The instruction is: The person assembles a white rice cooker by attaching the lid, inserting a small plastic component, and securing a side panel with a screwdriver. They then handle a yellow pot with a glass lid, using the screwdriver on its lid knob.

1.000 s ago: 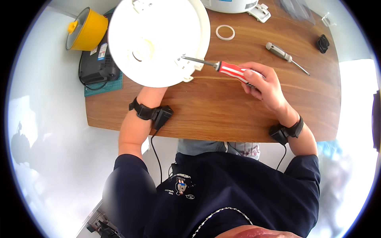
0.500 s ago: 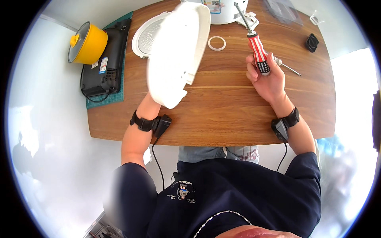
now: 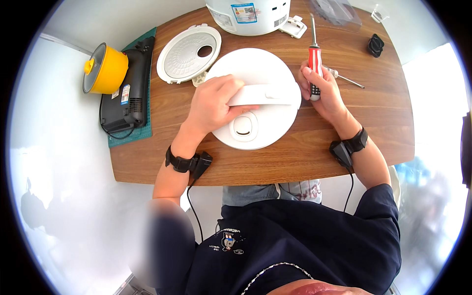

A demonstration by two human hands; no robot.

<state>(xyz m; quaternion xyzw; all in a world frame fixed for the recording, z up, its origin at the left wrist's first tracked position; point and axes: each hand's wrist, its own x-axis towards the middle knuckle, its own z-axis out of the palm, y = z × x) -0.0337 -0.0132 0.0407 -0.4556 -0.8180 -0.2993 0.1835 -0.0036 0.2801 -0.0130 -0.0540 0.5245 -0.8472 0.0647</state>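
Observation:
A round white rice cooker lid (image 3: 269, 119) lies level over the middle of the table, its outer side with a carry handle facing up. My left hand (image 3: 214, 102) is closed round the left end of that handle. Whether the lid rests on the wood or hovers just above it, I cannot tell. My right hand (image 3: 325, 93) grips a screwdriver (image 3: 315, 61) with a red-and-white striped handle, its metal shaft pointing away from me. Beside that hand, a second screwdriver (image 3: 348, 78) lies on the table.
A white perforated inner cover (image 3: 184, 53) lies beyond the lid at left. The white cooker body (image 3: 246, 22) stands at the back, next to a small white part (image 3: 293, 27). A yellow pot (image 3: 110, 70) sits on a black appliance (image 3: 123, 110); a black piece (image 3: 375, 45) lies far right.
The lid has turned from upright, inner side showing, to level with its handle up, and my left hand now shows on the handle. The white ring is now out of sight.

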